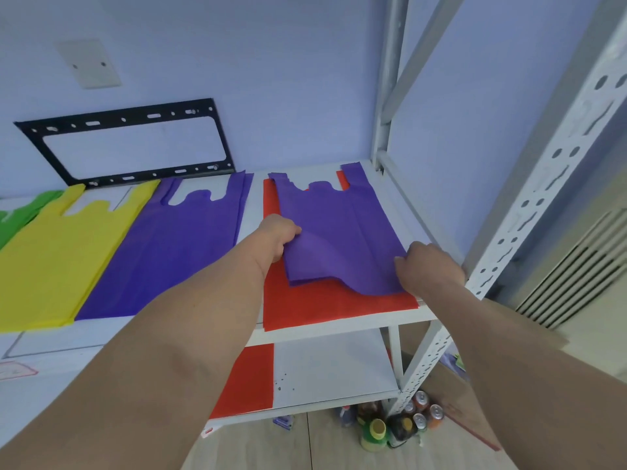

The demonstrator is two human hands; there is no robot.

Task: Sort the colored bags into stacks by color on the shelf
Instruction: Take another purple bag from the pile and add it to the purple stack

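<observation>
A purple bag (339, 228) lies on top of a red bag (325, 307) at the right end of the white shelf (339, 329). My left hand (280, 234) pinches the purple bag's lower left edge, which is lifted and curled. My right hand (429, 266) grips its lower right corner. To the left lie a purple stack (176, 252), a yellow stack (64, 256) and a green bag (20, 215), side by side on the shelf.
A white perforated shelf upright (529, 212) stands just right of my right hand. A lower shelf (332, 371) holds another red bag (247, 378). Bottles and cans (400, 422) stand on the floor. A black bracket (132, 144) hangs on the wall behind.
</observation>
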